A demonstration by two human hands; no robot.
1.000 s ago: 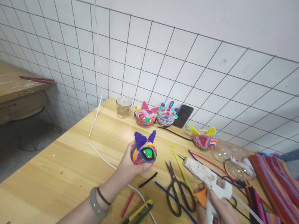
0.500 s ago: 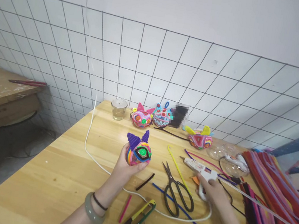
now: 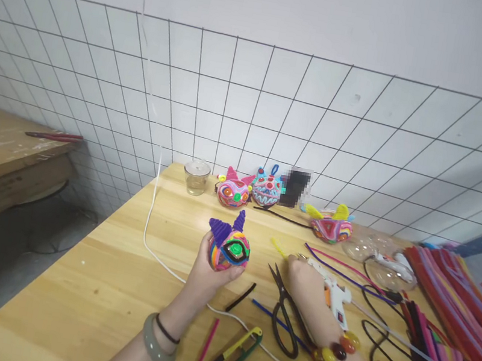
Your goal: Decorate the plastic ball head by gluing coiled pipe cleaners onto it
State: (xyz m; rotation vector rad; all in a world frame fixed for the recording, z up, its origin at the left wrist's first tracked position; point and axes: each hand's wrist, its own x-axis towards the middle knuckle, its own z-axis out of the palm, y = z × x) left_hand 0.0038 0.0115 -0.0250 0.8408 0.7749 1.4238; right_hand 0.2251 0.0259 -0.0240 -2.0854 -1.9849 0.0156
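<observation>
My left hand (image 3: 213, 264) is wrapped around a ball covered in coloured pipe cleaners (image 3: 226, 257), with purple pointed ears and a green-and-black eye facing right. My right hand (image 3: 303, 279) has its fingers closed at a yellow pipe cleaner (image 3: 278, 247); one end shows beyond the fingertips, the rest is hidden under the hand. Beside that wrist lies a white hot glue gun (image 3: 336, 296), its nozzle partly behind the hand. Black-handled scissors (image 3: 282, 309) lie under and left of the right forearm. Yellow-green thread snips (image 3: 233, 359) rest nearer me.
Along the back stand a glass cup (image 3: 196, 177), a pink-eared ball (image 3: 234, 190), a blue ball (image 3: 267, 189) and a yellow-eared ball (image 3: 332, 226). Clear plastic balls (image 3: 391, 274) and pipe cleaner bundles (image 3: 447, 292) lie right. A white cord (image 3: 159, 262) crosses the table.
My right hand has let go of the glue gun, leaving it on the table, and moved left onto the yellow pipe cleaner. The left hand still holds the ball.
</observation>
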